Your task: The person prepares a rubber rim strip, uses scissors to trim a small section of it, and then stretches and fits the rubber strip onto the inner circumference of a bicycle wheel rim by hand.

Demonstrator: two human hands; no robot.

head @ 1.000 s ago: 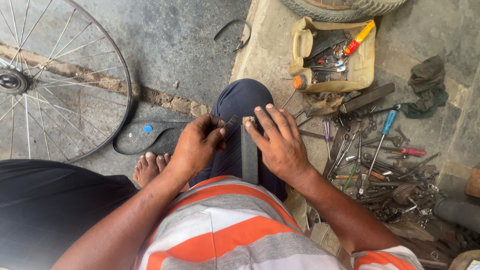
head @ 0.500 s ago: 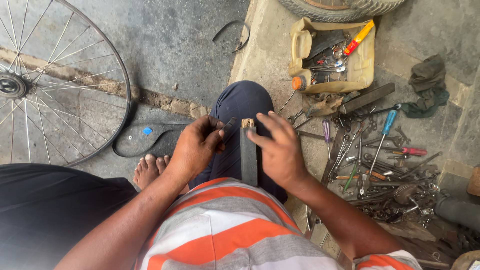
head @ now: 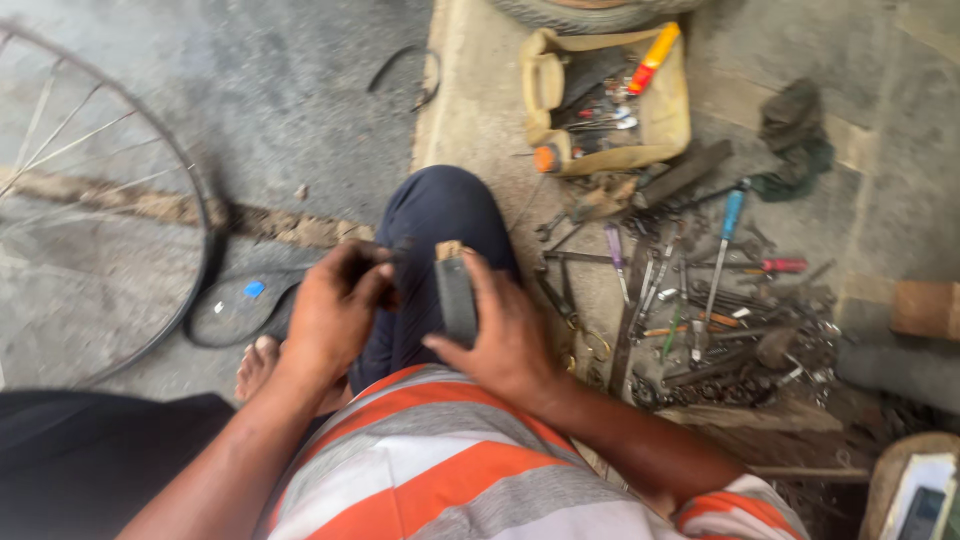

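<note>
My right hand grips a dark flat block on my knee, my left hand pinches a small dark bit, work unfinished.

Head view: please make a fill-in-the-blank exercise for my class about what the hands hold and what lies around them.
1. The right hand holds a dark flat ____ upright on the knee.
2. The bicycle wheel lies to the person's ____.
3. The screwdriver among the tools has a ____ handle.

Missing words: block; left; blue
</note>
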